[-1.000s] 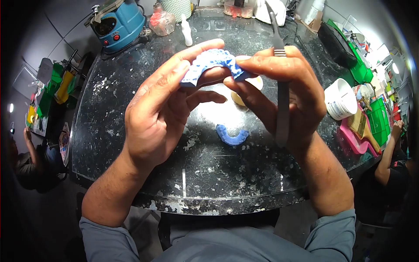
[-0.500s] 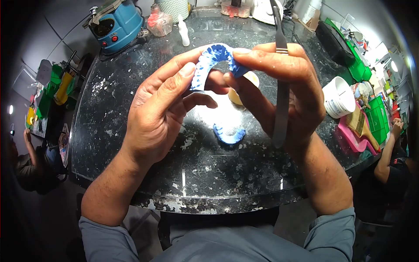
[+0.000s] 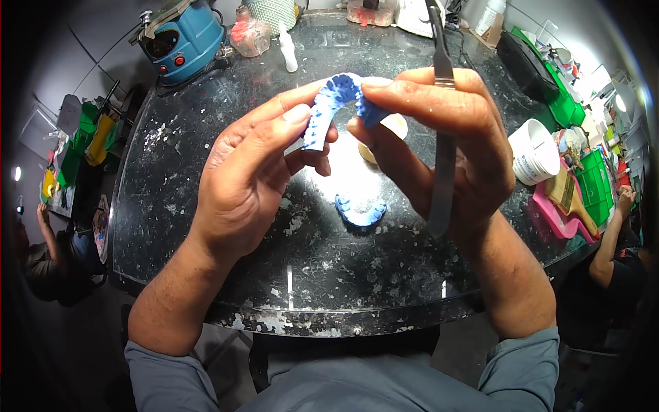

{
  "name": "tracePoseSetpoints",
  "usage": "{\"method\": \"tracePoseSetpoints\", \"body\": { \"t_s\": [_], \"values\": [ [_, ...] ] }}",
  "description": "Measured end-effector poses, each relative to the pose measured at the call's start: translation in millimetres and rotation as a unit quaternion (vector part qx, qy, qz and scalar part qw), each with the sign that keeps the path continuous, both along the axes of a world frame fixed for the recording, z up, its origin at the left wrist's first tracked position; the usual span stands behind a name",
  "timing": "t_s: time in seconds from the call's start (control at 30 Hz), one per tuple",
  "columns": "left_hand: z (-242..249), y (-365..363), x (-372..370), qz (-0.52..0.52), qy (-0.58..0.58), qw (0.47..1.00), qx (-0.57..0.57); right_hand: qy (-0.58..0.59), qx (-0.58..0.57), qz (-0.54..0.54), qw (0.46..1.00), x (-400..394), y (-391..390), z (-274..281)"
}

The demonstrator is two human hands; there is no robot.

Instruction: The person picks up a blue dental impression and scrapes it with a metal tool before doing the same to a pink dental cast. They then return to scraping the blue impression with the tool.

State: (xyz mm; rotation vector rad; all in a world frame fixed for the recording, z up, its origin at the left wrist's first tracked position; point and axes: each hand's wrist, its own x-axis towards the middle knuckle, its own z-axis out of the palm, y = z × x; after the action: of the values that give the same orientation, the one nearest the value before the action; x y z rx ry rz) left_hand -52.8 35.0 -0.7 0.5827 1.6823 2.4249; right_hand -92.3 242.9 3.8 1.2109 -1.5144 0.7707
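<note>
Raised over the table, a blue horseshoe-shaped dental arch (image 3: 341, 88) with tooth shapes is held between both hands. My left hand (image 3: 240, 165) pinches its left limb between thumb and fingers. My right hand (image 3: 460, 130) has its forefinger and thumb on the right limb. Also in my right hand is a metal spatula (image 3: 441, 185), standing nearly upright across the fingers, its flat blade pointing down. On the table below lies a second, smaller-looking blue arch (image 3: 362, 213). Partly hidden behind my right fingers is a round pale-yellow piece (image 3: 395, 127).
A blue machine (image 3: 184, 48) with red buttons stands at the back left, near a white bottle (image 3: 288, 51). To the right are a white tub (image 3: 534, 152), a brush (image 3: 570, 199), a pink tray (image 3: 549, 216) and a green basket (image 3: 596, 185). Other people sit at both sides.
The held arch has turned slightly, and its left limb now points more downward. My left fingers have drawn in beneath it. The spatula has moved very little.
</note>
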Motion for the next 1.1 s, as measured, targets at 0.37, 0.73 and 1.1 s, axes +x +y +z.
{"method": "tracePoseSetpoints", "body": {
  "t_s": [0.37, 0.73, 1.1],
  "values": [
    [5, 3, 1, 0.035, 0.024, 0.999, 0.017, -0.109, -0.039, -0.016, 0.993, -2, 3, -4],
    [4, 0, 0, 0.019, 0.044, 0.999, -0.005, -0.167, -0.059, 0.001, 0.984, -5, 0, -10],
    [6, 5, 2, -0.003, 0.021, 1.000, 0.012, -0.177, -0.055, 0.000, 0.983, -5, -1, -11]
  ]
}}
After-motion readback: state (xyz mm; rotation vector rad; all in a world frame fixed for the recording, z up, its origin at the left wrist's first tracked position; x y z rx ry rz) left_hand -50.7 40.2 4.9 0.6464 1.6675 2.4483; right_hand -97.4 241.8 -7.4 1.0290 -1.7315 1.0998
